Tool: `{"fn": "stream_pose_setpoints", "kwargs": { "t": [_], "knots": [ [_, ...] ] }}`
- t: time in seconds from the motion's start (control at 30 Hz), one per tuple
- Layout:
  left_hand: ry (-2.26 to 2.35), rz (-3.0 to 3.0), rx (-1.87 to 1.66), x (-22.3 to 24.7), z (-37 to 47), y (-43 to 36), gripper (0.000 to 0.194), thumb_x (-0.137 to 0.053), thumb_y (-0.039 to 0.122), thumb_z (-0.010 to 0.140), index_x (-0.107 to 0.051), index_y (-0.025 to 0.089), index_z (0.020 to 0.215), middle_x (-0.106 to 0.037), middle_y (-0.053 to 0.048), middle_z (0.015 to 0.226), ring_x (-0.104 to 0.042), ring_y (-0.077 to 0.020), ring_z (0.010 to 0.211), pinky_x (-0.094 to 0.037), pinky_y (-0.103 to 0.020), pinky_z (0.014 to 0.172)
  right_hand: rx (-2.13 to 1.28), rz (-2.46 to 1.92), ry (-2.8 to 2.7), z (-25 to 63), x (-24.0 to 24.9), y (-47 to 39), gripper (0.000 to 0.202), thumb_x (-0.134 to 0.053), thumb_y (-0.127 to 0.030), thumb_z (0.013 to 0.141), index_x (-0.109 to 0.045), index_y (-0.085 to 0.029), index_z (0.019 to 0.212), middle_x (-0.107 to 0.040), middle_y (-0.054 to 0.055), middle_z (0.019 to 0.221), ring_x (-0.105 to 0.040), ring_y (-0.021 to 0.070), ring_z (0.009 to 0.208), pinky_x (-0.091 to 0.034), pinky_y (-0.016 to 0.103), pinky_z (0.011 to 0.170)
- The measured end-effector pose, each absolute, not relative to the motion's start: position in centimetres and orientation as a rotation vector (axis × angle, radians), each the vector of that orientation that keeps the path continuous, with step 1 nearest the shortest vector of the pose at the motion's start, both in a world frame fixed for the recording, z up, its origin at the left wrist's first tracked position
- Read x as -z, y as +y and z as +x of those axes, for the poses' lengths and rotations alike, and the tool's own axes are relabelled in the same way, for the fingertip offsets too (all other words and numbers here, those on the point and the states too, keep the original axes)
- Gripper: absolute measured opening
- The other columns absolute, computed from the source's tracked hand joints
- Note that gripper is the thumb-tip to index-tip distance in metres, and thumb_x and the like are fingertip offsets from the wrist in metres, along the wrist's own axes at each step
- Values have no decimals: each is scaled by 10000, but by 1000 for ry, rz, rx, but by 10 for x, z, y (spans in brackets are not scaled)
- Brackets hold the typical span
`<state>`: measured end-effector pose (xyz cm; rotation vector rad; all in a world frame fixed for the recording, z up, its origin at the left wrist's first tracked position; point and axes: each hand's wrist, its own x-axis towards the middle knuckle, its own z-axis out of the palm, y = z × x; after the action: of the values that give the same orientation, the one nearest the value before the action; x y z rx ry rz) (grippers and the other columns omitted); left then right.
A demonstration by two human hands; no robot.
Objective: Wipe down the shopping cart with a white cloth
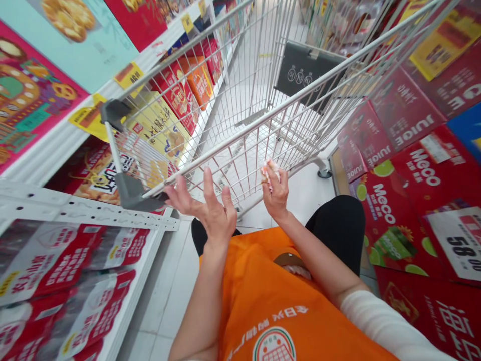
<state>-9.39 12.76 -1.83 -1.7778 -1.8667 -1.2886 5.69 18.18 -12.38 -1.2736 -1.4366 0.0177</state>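
A metal wire shopping cart (225,144) stands in front of me, with no goods visible in its basket. My left hand (210,213) has its fingers spread, close to the near side rail and the grey plastic corner (137,193) of the cart. Whether the fingertips touch the rail, I cannot tell. In my right hand (276,198) is a crumpled white, pink and orange cloth (269,173), pinched between closed fingers. It is held against or just in front of the cart's wire side; contact is not clear.
Shelves with snack boxes (180,95) run along the left, and bagged goods (78,255) fill a white rack (135,260) at the lower left. Stacked red drink cartons (398,200) stand close on the right. A dark panel (306,75) hangs on the cart; a caster (324,173) rests on the tiles.
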Motion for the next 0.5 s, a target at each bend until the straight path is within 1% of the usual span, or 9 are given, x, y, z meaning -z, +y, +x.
{"fn": "stream_pose_setpoints", "kwargs": {
  "t": [0.07, 0.1, 0.17, 0.27, 0.33, 0.43, 0.5],
  "knots": [
    [-1917, -1749, 1293, 44, -96, 119, 539, -560, 455, 960, -545, 209, 1440, -167, -181, 1678, -18, -385, 1610, -45, -650, 1288, 10, -1302, -1398, 56, 125, 181, 475, -442, -207, 992, -567, -229, 1450, -605, 140, 1322, -596, 204, 1119, -585, 339, 932],
    [-1958, -1694, 1299, 55, -98, 115, 546, -547, 458, 966, -540, 195, 1444, -164, -194, 1678, -24, -382, 1612, -62, -650, 1287, 14, -1302, -1394, 55, 126, 180, 477, -435, -205, 994, -567, -225, 1452, -605, 141, 1316, -600, 201, 1105, -589, 329, 914],
    [-2036, -1639, 1304, 70, -104, 109, 520, -494, 458, 994, -548, 193, 1437, -245, -202, 1663, -54, -360, 1619, -68, -643, 1287, -1, -1253, -1450, 52, 128, 176, 462, -441, -195, 995, -596, -229, 1428, -616, 133, 1294, -611, 198, 1102, -587, 321, 921],
    [-2102, -1703, 1295, 78, -112, 105, 488, -397, 453, 1038, -545, 231, 1447, -431, -178, 1602, -180, -308, 1612, -10, -618, 1291, -36, -1182, -1543, 47, 128, 172, 436, -468, -204, 992, -631, -254, 1393, -625, 117, 1301, -612, 207, 1155, -565, 344, 1001],
    [-2119, -1756, 1293, 77, -115, 103, 507, -344, 469, 1053, -528, 244, 1469, -476, -158, 1588, -219, -281, 1606, 13, -592, 1296, -33, -1226, -1489, 45, 127, 173, 441, -460, -231, 998, -617, -256, 1409, -613, 123, 1312, -606, 215, 1162, -563, 368, 1013],
    [-2131, -1790, 1312, 72, -114, 99, 587, -271, 537, 1053, -511, 234, 1495, -450, -143, 1617, -129, -272, 1628, -3, -569, 1303, -24, -1281, -1397, 42, 127, 177, 450, -423, -247, 1008, -607, -228, 1419, -608, 145, 1318, -605, 215, 1135, -581, 370, 975],
    [-2140, -1804, 1339, 68, -113, 97, 645, -217, 573, 1048, -502, 222, 1508, -427, -140, 1635, -78, -275, 1634, -10, -571, 1303, -36, -1265, -1423, 39, 126, 177, 436, -416, -241, 1007, -635, -215, 1383, -624, 146, 1313, -613, 206, 1108, -589, 351, 955]
  ]
}}
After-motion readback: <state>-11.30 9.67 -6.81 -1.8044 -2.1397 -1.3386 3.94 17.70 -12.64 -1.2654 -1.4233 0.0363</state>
